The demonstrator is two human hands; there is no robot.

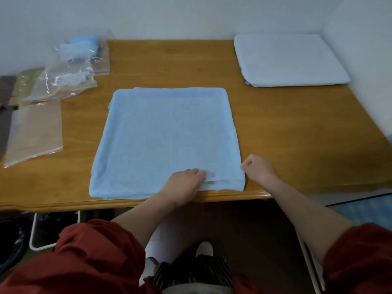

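A light blue cloth (167, 136), folded into a rough square, lies flat in the middle of the wooden table (286, 128). My left hand (184, 183) rests on the cloth's near edge, its fingers curled onto the fabric right of centre. At the cloth's near right corner my right hand (257, 168) pinches the fabric with curled fingers. Both forearms reach in from red sleeves at the bottom.
A folded white cloth stack (288, 60) sits at the far right corner of the table. Clear plastic bags (63, 77) and flat beige packets (34, 134) lie along the left side, one bag holding a blue item (83, 42). Walls close in behind and at right.
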